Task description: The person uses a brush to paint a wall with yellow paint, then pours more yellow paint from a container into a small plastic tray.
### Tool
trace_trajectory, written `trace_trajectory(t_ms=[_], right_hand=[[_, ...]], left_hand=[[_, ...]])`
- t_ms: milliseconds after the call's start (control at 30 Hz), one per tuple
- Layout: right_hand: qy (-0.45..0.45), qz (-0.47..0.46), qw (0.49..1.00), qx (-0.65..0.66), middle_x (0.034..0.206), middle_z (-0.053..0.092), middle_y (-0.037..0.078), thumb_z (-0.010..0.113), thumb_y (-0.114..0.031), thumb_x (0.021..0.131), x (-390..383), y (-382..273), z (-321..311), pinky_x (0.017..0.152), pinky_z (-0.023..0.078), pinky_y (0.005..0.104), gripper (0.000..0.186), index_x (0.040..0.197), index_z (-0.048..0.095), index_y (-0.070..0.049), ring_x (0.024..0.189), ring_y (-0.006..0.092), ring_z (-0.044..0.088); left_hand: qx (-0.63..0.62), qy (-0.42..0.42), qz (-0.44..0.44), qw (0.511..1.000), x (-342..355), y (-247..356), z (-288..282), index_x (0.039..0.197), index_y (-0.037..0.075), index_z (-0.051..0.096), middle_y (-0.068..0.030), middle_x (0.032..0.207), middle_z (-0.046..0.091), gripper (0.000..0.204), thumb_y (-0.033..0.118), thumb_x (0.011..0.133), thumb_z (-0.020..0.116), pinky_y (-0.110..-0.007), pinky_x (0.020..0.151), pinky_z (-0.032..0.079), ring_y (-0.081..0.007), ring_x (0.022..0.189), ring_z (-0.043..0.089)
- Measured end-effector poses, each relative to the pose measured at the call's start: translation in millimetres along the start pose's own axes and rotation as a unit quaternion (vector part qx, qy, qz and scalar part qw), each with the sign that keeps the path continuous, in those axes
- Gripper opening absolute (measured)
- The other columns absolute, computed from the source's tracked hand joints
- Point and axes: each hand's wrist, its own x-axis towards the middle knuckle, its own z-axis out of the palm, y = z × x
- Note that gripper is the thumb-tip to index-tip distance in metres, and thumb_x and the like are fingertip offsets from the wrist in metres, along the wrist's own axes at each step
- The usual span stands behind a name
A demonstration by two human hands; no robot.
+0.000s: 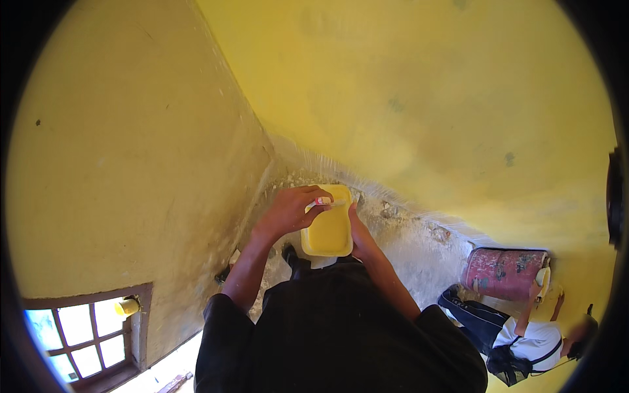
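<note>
A shallow yellow tray (327,239) with rounded corners is in front of my body, its inside coated with yellow paint. My right hand (361,232) grips the tray's right side, the thumb over the rim and the other fingers mostly hidden behind it. Over the tray's upper part, my left hand (296,208) is closed around what looks like a small paintbrush (323,201) with a red and white patch. The brush's far end points right across the tray, and its bristles are hard to make out.
Yellow walls meet in a corner ahead, above a stained floor (409,252). At the right stands a worn red drum (501,272); beside it, a person in a white shirt (534,340) reaches toward a pale yellow container. A barred window (88,334) with a yellow pot (128,306) is at lower left.
</note>
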Motion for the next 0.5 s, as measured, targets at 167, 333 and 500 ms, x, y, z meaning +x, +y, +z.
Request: trace_trajectory(t_ms=[167, 333, 500], right_hand=[[0.002, -0.016, 1.000, 0.002, 0.127, 0.056, 0.008, 0.020, -0.054, 0.102, 4.4, 4.3, 7.8, 0.098, 0.049, 0.0345, 0.063, 0.141, 0.039, -0.008, 0.116, 0.0185, 0.057], [0.010, -0.007, 1.000, 0.010, 0.127, 0.056, 0.009, 0.022, -0.050, 0.105, 9.1, 6.7, 17.3, 0.097, 0.049, 0.0344, 0.058, 0.139, 0.041, -0.007, 0.114, 0.0184, 0.057], [0.014, 0.002, 1.000, 0.009, 0.130, 0.055, 0.010, 0.024, -0.051, 0.104, 16.3, 11.5, 21.2, 0.097, 0.048, 0.0349, 0.059, 0.140, 0.041, -0.008, 0.116, 0.0197, 0.057]], left_hand=[[0.001, 0.000, 0.033, 0.999, -3.1, -7.8, -3.9, 0.103, 0.012, 0.069, -0.0095, 0.096, 0.070, 0.021, 0.027, 0.088, 0.066, -0.040, 0.071, 0.053, -0.0315, 0.084, 0.067], [-0.005, 0.003, 0.030, 1.000, -13.1, -9.4, -9.8, 0.102, 0.011, 0.069, -0.0110, 0.095, 0.070, 0.023, 0.029, 0.088, 0.066, -0.042, 0.072, 0.052, -0.0331, 0.083, 0.066], [0.002, -0.021, 0.001, 1.000, -23.4, -8.2, -19.3, 0.101, 0.010, 0.070, -0.0121, 0.093, 0.070, 0.024, 0.031, 0.090, 0.064, -0.042, 0.071, 0.052, -0.0334, 0.083, 0.066]])
